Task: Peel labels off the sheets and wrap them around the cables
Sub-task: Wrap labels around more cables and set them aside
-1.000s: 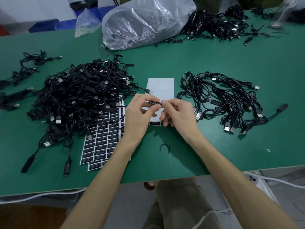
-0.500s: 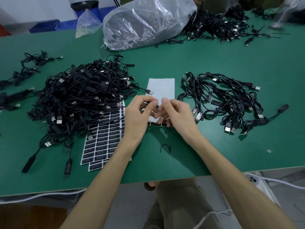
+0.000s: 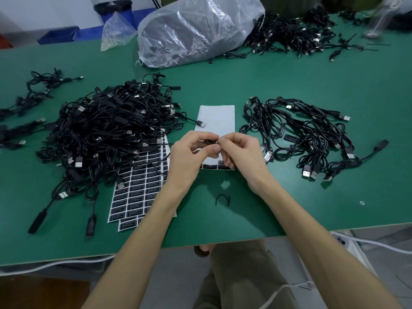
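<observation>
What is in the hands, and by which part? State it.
A black cable, pinched between the fingertips of the left hand and the right hand at a short stretch of it. Whether a label is there cannot be told.

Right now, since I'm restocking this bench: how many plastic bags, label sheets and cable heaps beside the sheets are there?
Clear plastic bags: 2, large and small
Label sheets: 3, one nearly stripped white, two overlapping, covered in black labels
Black cable heaps beside them: 2, left and right
Total: 7

Cable heap left, cable bundle right; open table strip near edge.
</observation>
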### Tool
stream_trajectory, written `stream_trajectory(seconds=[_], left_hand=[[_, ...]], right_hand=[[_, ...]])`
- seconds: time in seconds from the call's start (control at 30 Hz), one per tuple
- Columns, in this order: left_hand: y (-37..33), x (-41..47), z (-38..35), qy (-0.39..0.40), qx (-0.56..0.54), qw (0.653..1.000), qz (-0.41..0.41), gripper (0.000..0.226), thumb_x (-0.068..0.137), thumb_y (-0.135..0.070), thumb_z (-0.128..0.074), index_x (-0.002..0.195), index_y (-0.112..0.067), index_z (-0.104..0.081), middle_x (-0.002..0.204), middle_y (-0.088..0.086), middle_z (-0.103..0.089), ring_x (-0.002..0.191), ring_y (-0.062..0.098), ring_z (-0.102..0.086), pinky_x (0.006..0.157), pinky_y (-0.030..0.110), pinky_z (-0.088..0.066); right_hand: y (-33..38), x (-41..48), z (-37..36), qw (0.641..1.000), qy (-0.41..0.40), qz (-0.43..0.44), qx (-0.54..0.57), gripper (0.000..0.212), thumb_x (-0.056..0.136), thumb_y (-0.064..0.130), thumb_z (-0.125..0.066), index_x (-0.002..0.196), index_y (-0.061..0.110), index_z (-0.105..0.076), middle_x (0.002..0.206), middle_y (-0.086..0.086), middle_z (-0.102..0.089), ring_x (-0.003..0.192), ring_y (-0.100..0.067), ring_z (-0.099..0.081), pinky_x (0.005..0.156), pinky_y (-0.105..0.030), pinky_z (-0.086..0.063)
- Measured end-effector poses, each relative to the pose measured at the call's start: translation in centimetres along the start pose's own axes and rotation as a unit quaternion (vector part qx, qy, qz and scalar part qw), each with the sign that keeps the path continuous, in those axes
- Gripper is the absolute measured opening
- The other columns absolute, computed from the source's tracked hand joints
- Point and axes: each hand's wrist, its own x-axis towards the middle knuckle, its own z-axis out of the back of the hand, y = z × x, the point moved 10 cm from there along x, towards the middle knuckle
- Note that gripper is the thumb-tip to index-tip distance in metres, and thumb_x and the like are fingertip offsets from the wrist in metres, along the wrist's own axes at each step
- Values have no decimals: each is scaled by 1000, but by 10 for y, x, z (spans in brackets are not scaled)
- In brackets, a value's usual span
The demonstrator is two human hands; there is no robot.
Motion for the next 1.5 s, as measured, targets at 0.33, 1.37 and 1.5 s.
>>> stream_trajectory(seconds=[0.33, 1.37, 1.5], left_hand=[[11, 2, 5, 16, -90, 995, 34, 26, 87, -3, -78, 112, -4, -71, 95, 11, -75, 82, 27, -74, 82, 38, -62], [8, 2, 9, 2, -122, 992, 18, 17, 88, -7, -79, 104, -5, -77, 92, 14, -77, 78, 28, -74, 74, 36, -63], [8, 2, 10, 2, -116, 993, 20, 14, 88, -6, -77, 103, -8, -78, 89, 13, -77, 73, 27, -72, 74, 37, -63]], right_hand=[[1, 0, -4, 1000, 18, 7, 0, 15, 97, 16, -63, 84, 15, -69, 59, -1, -63, 51, -12, -54, 50, -20, -42], [23, -6, -6, 993, 36, 96, 60, 12, 98, 13, -69, 88, 17, -71, 67, -1, -66, 56, -12, -56, 54, -19, -45], [23, -6, -5, 992, 36, 99, 65, 12, 98, 14, -70, 87, 19, -72, 68, -2, -67, 56, -13, -56, 55, -18, -45]])
